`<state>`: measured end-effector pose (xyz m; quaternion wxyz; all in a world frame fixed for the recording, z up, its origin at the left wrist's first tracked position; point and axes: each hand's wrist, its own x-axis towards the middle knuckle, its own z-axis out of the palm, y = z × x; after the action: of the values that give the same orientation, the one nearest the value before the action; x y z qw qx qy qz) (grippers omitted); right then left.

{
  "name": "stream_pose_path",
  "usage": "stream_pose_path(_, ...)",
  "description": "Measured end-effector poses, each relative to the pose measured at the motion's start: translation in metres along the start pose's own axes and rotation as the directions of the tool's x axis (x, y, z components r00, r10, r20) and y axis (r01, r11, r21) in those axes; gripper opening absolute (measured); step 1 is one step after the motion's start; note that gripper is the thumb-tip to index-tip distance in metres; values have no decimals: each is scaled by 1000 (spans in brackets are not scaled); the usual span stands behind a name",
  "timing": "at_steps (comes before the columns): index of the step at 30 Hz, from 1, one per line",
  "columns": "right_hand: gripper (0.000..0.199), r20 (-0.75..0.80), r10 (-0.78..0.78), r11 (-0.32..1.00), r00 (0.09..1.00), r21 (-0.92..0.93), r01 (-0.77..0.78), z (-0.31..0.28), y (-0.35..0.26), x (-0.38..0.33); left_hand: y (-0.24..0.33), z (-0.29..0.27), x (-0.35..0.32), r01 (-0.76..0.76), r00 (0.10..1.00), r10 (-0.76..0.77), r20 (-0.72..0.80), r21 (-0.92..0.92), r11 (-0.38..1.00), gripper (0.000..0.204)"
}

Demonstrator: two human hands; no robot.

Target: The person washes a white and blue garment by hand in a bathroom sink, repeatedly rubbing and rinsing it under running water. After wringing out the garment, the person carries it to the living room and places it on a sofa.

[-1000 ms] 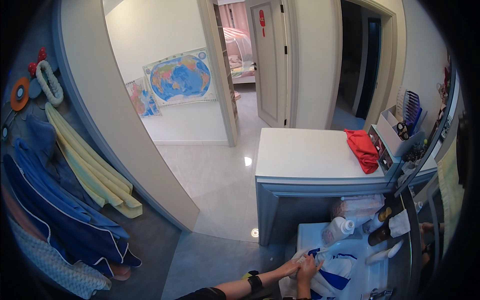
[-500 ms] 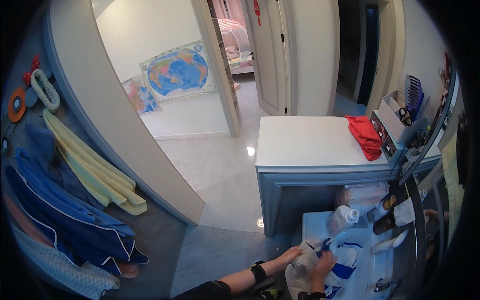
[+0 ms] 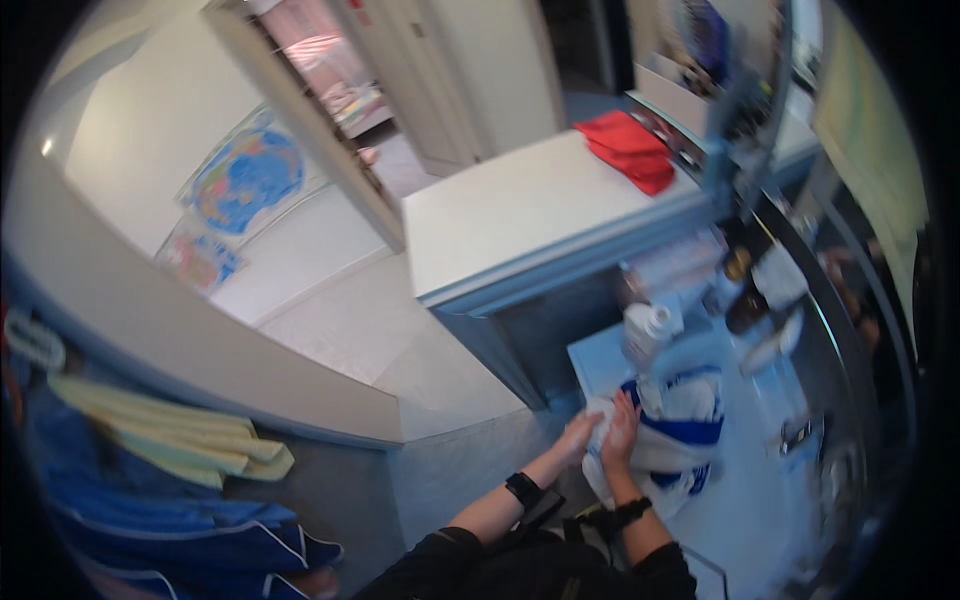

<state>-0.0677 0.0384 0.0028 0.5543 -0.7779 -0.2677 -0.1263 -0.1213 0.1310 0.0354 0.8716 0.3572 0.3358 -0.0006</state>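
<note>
A white and blue cloth (image 3: 690, 430), perhaps a garment, lies partly in the white sink (image 3: 745, 510). Bunched white fabric from it is pinched between my two hands at the sink's left edge. My left hand (image 3: 577, 437) is closed on the fabric from the left. Close beside it, my right hand (image 3: 621, 428) is closed on the same bunch, its fingers pointing up. Motion blur softens the fingers. Just beyond my hands stands a white bottle (image 3: 645, 335) on the sink's rim.
A chrome faucet (image 3: 798, 435) sits at the sink's right, with a dark bottle (image 3: 746, 310) and a white tube (image 3: 772, 345) behind. A white-topped counter (image 3: 520, 210) bears a red cloth (image 3: 630, 150). Yellow towels (image 3: 190, 430) and blue ones hang at left.
The view has swung right and down, so the sink and counter appear further left and higher. My hands have come closer together, and my right hand has turned upright on the fabric.
</note>
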Motion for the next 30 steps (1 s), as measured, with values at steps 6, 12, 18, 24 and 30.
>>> stream_pose_path(6,26,131,244,736,961,-670,-95,-68,57,-11,28,26,-5,-115,990,96,101,201,973,40)
stream_pose_path(12,40,-280,664,747,693,273,-606,-54,77,-31,31,38,-1,-125,979,79,187,249,960,40)
stream_pose_path(18,31,-120,235,803,965,-535,-262,-29,29,-26,32,3,19,-144,985,90,150,408,902,40)
stream_pose_path(24,40,-180,371,632,911,-670,-390,-71,34,-45,42,-35,32,-17,993,-43,113,483,875,38)
stream_pose_path(30,39,-336,470,664,816,-475,-578,-67,25,-47,46,-33,27,110,923,-269,276,479,871,46)
